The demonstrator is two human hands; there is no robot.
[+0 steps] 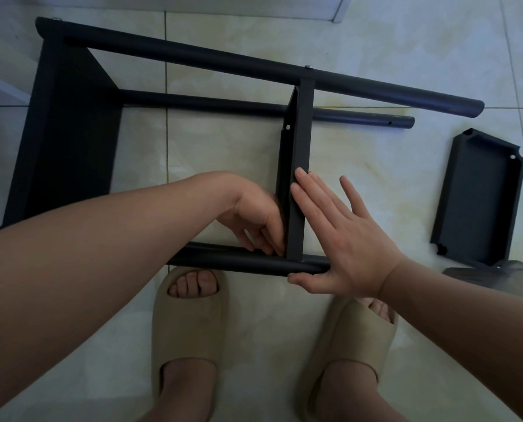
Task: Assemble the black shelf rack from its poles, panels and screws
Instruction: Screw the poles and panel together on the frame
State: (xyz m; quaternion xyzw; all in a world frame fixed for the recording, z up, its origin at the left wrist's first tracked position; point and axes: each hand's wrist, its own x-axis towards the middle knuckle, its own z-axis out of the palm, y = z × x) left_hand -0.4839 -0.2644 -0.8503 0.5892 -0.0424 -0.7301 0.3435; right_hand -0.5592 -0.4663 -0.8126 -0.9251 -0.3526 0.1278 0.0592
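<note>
Tiled floor (223,153), black rack (223,60) on its side, loose panel (479,193) nearby

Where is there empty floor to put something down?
Bare tile lies between the end panel and middle panel; also between the middle panel and the loose panel, and beyond the far pole. It is crowded where the middle panel meets the near pole, above the slippers.

There is just one camera, worn on the person's head, and it looks almost straight down at the floor (223,153). The black rack (298,141) lies close below it and fills the top half of the view. The person's own feet in slippers (187,324) show just under the rack.
</note>
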